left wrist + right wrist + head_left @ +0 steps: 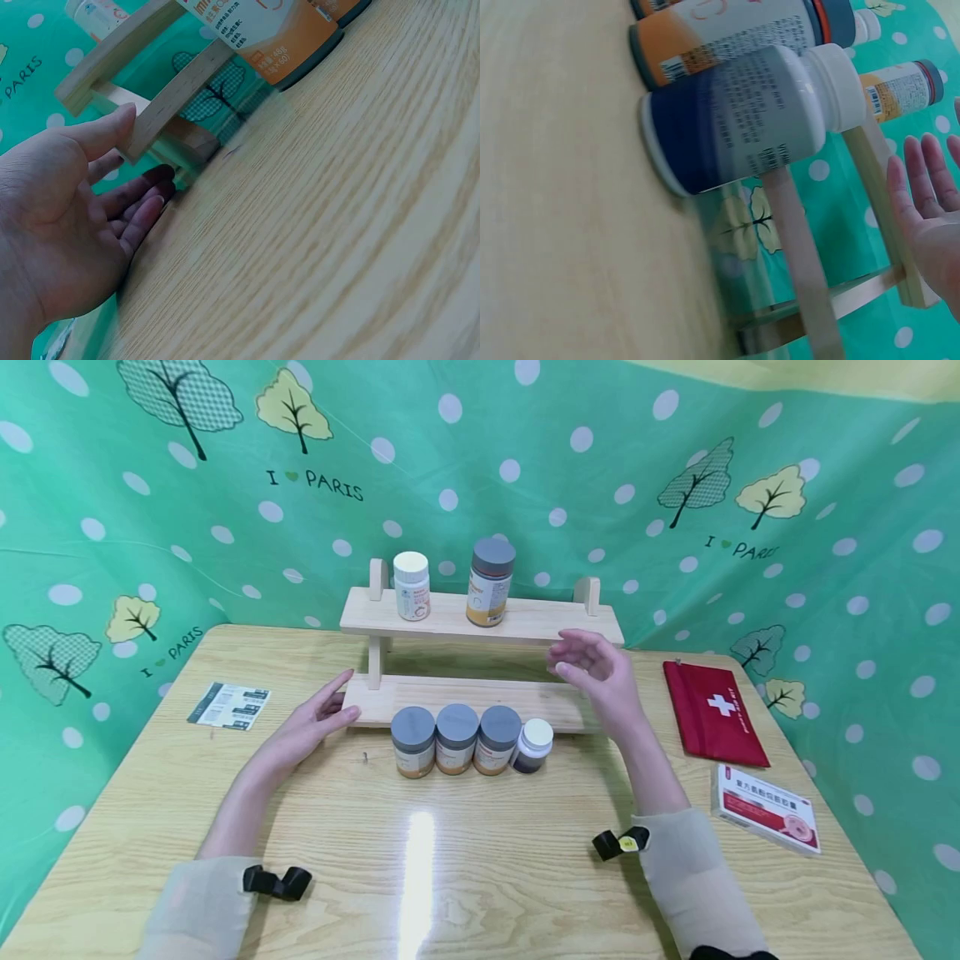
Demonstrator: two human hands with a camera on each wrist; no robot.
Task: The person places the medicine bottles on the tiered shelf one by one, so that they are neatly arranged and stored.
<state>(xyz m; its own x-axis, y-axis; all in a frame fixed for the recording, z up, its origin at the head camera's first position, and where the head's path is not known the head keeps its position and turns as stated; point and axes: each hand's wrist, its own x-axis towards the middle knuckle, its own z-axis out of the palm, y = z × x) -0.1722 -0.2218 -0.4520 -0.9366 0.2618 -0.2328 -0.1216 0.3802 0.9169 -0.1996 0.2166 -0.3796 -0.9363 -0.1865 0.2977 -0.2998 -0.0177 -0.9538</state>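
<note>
A two-tier wooden shelf [480, 691] stands on the table. My left hand [311, 727] is at the left end of its lower board, the thumb at the board's end and the fingers loosely bent [139, 199]. My right hand [600, 681] hovers in front of the upper board's right part, fingers loosely bent, holding nothing. On the upper board stand a white bottle [412, 589] and a grey-lidded bottle [490, 589]. In front of the lower board, a row holds grey-lidded bottles [456, 743] and, at its right end, a small white-capped bottle [533, 747].
A red first aid pouch [705, 714] lies on the table's right, with a medicine box [767, 810] nearer me. At the left lies a flat printed packet [228, 706]. A green patterned cloth [480, 468] hangs behind and at both sides.
</note>
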